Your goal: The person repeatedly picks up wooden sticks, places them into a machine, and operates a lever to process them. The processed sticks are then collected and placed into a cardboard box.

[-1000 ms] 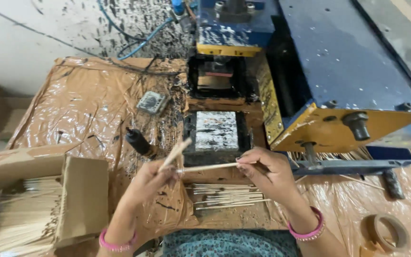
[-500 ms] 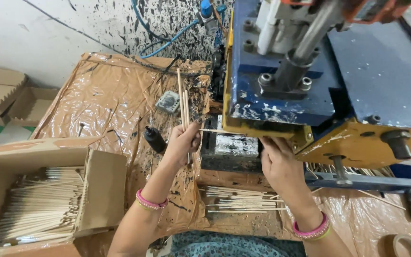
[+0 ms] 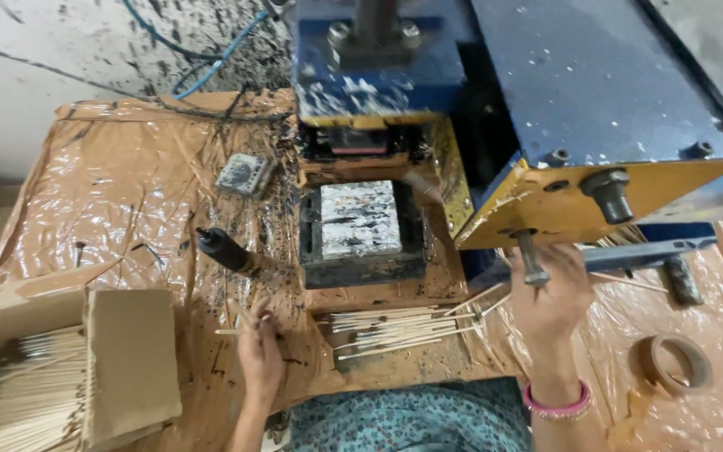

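Note:
My left hand (image 3: 259, 351) rests low on the plastic-covered table (image 3: 127, 192) with its fingers closed on a thin wooden stick (image 3: 229, 331) that points left. My right hand (image 3: 551, 295) is under the yellow edge of the blue press machine (image 3: 596, 100), fingers curled around thin wooden sticks (image 3: 485, 300) beside a metal bolt (image 3: 529, 259). Between my hands lies a flat pile of sticks (image 3: 395, 328). Behind that pile sits the black ink-stained block with a white smeared top (image 3: 360, 218).
An open cardboard box (image 3: 119, 360) full of sticks (image 3: 18, 402) stands at the left front. A small black bottle (image 3: 224, 249) and a grey square pad (image 3: 243, 174) lie on the plastic. A tape roll (image 3: 673, 363) sits at the right. Blue hoses (image 3: 211, 59) run behind.
My left hand has come down from the machine to the table's front with a stick. My right hand has moved right, under the yellow machine edge. The view has shifted.

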